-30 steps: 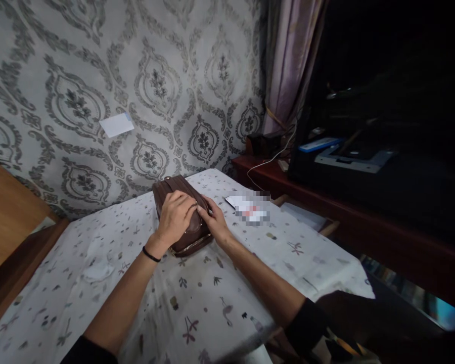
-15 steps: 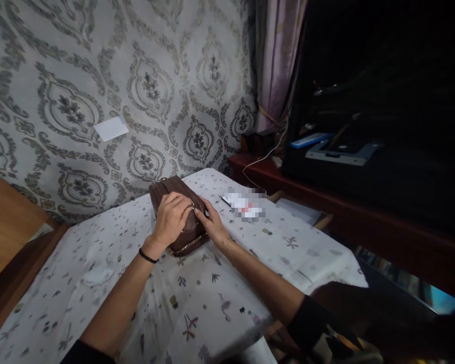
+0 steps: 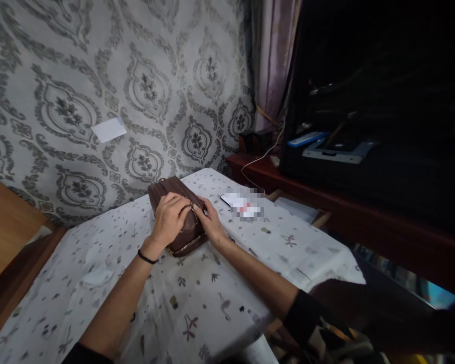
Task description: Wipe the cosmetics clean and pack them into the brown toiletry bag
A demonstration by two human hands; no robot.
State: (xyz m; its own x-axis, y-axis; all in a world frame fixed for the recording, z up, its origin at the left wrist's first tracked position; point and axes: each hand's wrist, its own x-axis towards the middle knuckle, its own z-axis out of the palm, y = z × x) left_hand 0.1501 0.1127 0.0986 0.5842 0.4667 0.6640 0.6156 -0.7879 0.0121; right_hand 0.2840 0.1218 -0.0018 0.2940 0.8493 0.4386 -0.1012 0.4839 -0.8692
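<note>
A brown handbag point(image 3: 189, 241) with a pleated surface and gold-coloured zip edging lies on the patterned white tablecloth point(image 3: 200, 293). Across its top rests my left hand point(image 3: 170, 218), a black band around the wrist. Its fingers are bent and closed at the gold zip edge; a zip pull between the fingertips cannot be made out. On the bag's right side, my right hand point(image 3: 212, 222) grips the body, thumb on top near the left fingertips and the other fingers partly hidden behind the edge.
A phone point(image 3: 240, 203), partly blurred out, lies right of the bag. A thin white cable point(image 3: 258, 161) hangs from the dark red cabinet point(image 3: 258, 164), beside an open drawer point(image 3: 298, 208). A large dark screen point(image 3: 382, 91) stands there. Patterned wallpaper point(image 3: 147, 91) covers the wall behind.
Both hands stay on the bag in nearly the same pose. The view has shifted very slightly, and the right forearm sits a little further left.
</note>
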